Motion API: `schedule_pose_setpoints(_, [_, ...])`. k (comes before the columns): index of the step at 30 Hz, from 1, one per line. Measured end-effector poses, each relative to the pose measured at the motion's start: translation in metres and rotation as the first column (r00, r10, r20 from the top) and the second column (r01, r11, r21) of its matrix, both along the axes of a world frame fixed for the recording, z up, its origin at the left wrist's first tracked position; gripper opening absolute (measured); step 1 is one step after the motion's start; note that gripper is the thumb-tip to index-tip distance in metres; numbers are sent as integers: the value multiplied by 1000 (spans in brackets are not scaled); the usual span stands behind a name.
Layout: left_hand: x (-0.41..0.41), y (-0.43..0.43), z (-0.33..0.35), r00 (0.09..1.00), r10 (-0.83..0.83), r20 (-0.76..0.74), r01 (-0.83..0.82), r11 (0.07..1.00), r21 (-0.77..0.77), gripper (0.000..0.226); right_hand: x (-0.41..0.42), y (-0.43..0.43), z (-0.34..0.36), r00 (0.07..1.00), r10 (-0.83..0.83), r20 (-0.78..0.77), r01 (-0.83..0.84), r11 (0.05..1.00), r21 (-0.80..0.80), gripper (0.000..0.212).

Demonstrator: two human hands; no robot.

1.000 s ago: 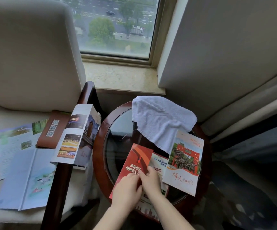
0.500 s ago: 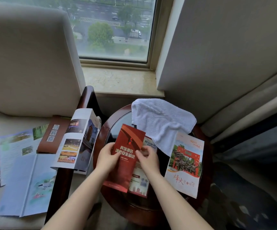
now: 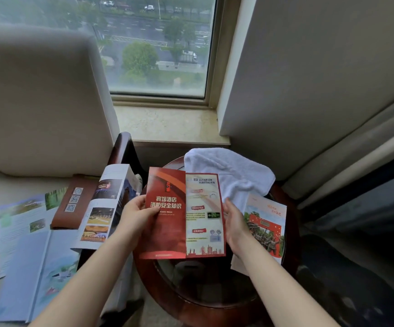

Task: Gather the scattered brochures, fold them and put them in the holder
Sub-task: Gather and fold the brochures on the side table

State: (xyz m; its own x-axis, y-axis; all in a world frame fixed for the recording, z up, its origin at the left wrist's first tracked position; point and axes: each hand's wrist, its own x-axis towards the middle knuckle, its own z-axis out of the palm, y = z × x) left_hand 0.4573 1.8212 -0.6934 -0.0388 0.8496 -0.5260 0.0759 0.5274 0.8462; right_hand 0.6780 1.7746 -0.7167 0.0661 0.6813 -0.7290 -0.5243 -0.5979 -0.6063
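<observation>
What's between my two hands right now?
The red brochure, open to two panels: the left hand grips its red cover, the right hand holds its right edge. The head view shows it.

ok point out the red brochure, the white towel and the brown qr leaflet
red brochure [image 3: 183, 220], head view, middle, at its fold
white towel [image 3: 230, 175], head view, middle of cloth
brown leaflet [image 3: 73, 203], head view, qr codes
</observation>
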Motion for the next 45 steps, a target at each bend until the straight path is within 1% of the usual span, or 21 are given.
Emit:
schedule_pose_setpoints(3, [19,1,-5,997,-13,-70,13,1000,0,27,6,1,19,963,82,256,-110,989,95,28])
schedule_pose_setpoints(5, [32,2,-2,985,-34,-169,43,998,52,26,9,1,28,829,116,547,-210,971,111,17])
schedule_pose_setpoints(7, [41,4,3,981,-67,-181,80,995,67,25,17,1,35,700,115,705,-234,969,74,24])
schedule_pose_setpoints(9, [46,7,8,993,-78,-88,82,996,35,25,31,2,39,713,90,695,-199,977,78,17])
schedule_pose_setpoints(11, [50,9,11,997,-25,66,27,999,-22,25,49,0,43,807,123,578,-199,978,68,10])
schedule_pose_setpoints(13, [52,11,16,974,54,219,-34,995,-95,22,64,-6,47,904,193,382,-231,971,55,26])
schedule_pose_setpoints(14, [52,12,16,965,68,255,-36,991,-130,20,69,-10,47,915,208,345,-240,969,51,30])
schedule_pose_setpoints(20, [62,11,19,948,-40,316,116,967,-225,48,66,-24,50,783,171,598,-292,950,111,40])
schedule_pose_setpoints(22, [74,7,20,949,-55,312,133,963,-235,45,52,-25,55,691,178,701,-362,924,122,36])
schedule_pose_setpoints(26, [103,-2,22,936,-19,350,112,962,-248,46,14,-36,56,247,177,953,-516,856,-26,38])
schedule_pose_setpoints(28, [118,-9,21,958,-35,285,94,976,-195,42,-1,-45,53,126,176,976,-550,831,-79,40])
schedule_pose_setpoints(29, [125,-13,22,966,-49,253,91,983,-159,38,-4,-49,51,149,190,970,-553,830,-77,44])
schedule_pose_setpoints(30, [132,-18,22,971,-67,229,98,987,-129,36,-2,-54,47,269,191,944,-509,860,-29,44])
schedule_pose_setpoints(32, [146,-28,18,976,-127,179,147,984,-100,30,12,-61,43,584,49,810,-254,959,125,27])
schedule_pose_setpoints(33, [153,-33,16,974,-149,170,169,980,-106,28,24,-65,39,644,-51,763,-96,984,147,20])
schedule_pose_setpoints(35, [168,-42,9,967,-166,195,199,967,-161,25,54,-74,28,648,-143,748,140,988,68,21])
schedule_pose_setpoints(38, [193,-55,-9,954,-214,207,256,945,-203,25,89,-83,9,768,-212,604,293,955,-37,29])
schedule_pose_setpoints(39, [200,-60,-16,957,-242,161,271,943,-193,24,98,-84,3,765,-193,614,287,956,-58,32])
schedule_pose_setpoints(41, [211,-69,-31,931,-356,-86,343,930,-136,20,110,-84,-14,693,-115,711,265,959,-104,34])
schedule_pose_setpoints(43, [216,-76,-43,803,-488,-342,473,871,-132,21,115,-84,-29,596,4,803,234,956,-179,35])
schedule_pose_setpoints(45, [219,-83,-53,705,-556,-441,530,826,-193,28,111,-87,-43,521,168,837,167,941,-293,38])
